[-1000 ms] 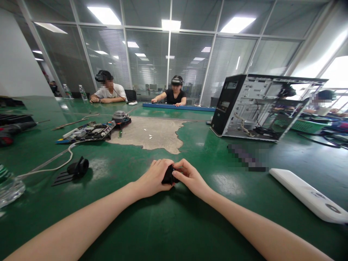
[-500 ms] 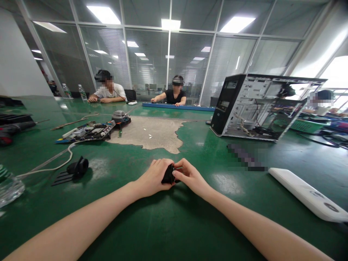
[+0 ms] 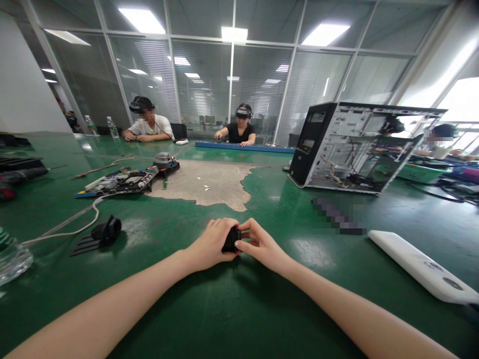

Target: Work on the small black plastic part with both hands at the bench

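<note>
Just above or on the green table, in the middle of the head view, is a small black block-like part (image 3: pixel 229 241); its exact kind cannot be made out. My left hand (image 3: pixel 214 245) wraps round it from the left, fingers over the far side and thumb beneath. From the right, my right hand (image 3: pixel 261 244) pinches the part's edge between thumb and fingertips. Much of the part is hidden behind the fingers. Left of my hands lies a black plastic piece with a ring and long prongs (image 3: pixel 107 230).
A circuit board (image 3: pixel 119 180) with a cooler (image 3: pixel 164 162) sits back left, a white cable (image 3: pixel 98 209) near it. An open computer case (image 3: pixel 318 149) stands back right. A white power bank-like slab (image 3: pixel 419 264) lies right, a clear bottle (image 3: pixel 15 259) left. Two people sit opposite.
My right thumb has shifted slightly down and left on the black part, and the fingers look a little more spread. My left hand keeps its hold almost unmoved.
</note>
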A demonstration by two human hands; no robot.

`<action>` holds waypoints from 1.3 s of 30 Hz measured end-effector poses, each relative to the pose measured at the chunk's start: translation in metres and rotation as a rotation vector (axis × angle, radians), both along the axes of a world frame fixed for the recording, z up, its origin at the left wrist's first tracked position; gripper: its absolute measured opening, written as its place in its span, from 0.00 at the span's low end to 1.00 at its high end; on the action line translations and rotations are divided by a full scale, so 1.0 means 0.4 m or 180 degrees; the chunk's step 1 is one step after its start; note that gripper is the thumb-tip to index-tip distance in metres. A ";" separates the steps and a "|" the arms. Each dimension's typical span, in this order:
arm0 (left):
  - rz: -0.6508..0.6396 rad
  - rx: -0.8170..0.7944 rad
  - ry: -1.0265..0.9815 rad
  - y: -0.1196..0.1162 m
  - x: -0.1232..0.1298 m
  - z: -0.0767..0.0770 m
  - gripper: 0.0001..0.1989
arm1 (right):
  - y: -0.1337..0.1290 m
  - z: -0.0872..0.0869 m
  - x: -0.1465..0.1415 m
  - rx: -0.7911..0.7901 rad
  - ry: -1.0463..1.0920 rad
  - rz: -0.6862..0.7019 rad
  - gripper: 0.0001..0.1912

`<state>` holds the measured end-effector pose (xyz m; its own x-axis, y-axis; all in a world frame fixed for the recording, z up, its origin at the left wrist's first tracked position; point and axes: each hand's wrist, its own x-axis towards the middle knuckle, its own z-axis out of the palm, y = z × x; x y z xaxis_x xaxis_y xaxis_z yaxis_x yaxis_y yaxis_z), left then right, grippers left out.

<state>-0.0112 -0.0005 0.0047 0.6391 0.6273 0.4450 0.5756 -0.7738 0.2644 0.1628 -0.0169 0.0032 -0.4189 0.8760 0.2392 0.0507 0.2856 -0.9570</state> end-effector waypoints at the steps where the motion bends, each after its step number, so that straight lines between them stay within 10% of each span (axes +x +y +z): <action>1: -0.0003 0.0012 -0.0004 0.000 0.001 0.000 0.26 | 0.000 0.000 -0.003 -0.0006 0.0034 -0.0042 0.10; 39: -0.0015 0.0043 0.0018 0.000 0.000 0.001 0.25 | 0.010 -0.009 -0.005 0.0199 -0.0175 -0.0343 0.11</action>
